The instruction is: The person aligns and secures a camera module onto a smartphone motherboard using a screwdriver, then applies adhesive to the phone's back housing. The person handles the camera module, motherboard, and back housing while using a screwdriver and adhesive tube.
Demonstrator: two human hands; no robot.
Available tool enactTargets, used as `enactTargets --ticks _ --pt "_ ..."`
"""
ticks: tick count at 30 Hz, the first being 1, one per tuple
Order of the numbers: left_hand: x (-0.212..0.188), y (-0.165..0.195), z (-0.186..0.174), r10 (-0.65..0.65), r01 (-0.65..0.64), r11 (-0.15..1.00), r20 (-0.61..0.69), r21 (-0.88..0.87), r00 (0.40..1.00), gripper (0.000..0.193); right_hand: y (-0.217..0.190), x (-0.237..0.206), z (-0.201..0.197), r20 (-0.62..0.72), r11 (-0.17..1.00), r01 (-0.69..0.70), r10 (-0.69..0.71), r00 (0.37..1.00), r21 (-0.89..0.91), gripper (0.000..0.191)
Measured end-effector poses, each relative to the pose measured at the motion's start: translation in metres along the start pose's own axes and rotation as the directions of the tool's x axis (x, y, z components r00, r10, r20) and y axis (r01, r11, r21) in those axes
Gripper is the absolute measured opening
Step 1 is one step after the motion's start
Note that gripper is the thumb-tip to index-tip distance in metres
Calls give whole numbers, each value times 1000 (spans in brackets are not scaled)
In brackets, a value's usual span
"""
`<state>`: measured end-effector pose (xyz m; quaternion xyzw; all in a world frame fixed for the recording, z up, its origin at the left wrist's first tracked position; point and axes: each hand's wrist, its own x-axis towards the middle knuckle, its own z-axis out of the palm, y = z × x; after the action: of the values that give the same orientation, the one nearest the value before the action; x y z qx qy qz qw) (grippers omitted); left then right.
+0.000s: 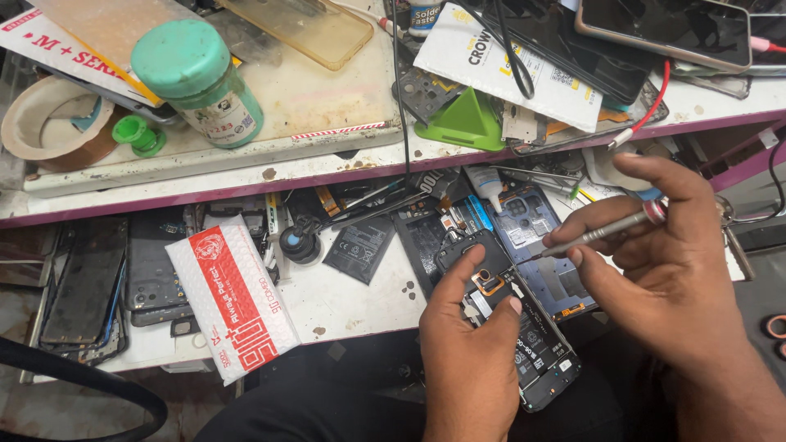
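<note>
At the lower centre of the frame the left hand (468,352) clamps an opened phone (524,327), back cover off, thumb laid along its left edge and forefinger pressed on the black inner plate near the camera ring. The phone lies tilted, top toward the upper left and bottom end toward the lower right, over the near edge of the white bench (344,299). To the right, the right hand (655,262) pinches a slim metal screwdriver (602,229) between thumb and two fingers, closed on the shaft near its red-ringed cap; the tip points left and down and sits just above the phone's upper right corner. Whether it touches a screw is too small to tell.

To do this well, I judge the tip should seat squarely in the screw head before any turn, with the shaft closer to upright than it is now, and the left hand should keep the board flat so nothing slips. Light downward pressure and a slow twist from the fingertips suit such small screws.

The right wrist is bent back, forearm entering from the lower right; the left forearm rises from the bottom edge.

Further off lie a blue phone frame (532,225), a loose black battery (359,248) and a red and white padded pouch (232,295) at the left. On the shelf above stand a green-capped jar (201,82) and a green plastic wedge (465,121).
</note>
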<state>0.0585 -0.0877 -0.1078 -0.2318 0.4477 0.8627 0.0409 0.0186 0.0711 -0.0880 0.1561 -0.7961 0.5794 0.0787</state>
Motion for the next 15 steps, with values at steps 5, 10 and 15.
enactTargets --ticks 5,10,15 --pt "1 0 0 -15 15 999 5 34 1000 63 5 4 0 36 999 7 -5 999 -40 79" --pt "1 1 2 -29 29 998 -6 47 1000 62 9 3 0 65 1000 -3 4 998 -16 76" --pt "3 2 4 -65 67 993 -25 96 998 63 13 4 -2 74 997 -52 56 996 -55 70"
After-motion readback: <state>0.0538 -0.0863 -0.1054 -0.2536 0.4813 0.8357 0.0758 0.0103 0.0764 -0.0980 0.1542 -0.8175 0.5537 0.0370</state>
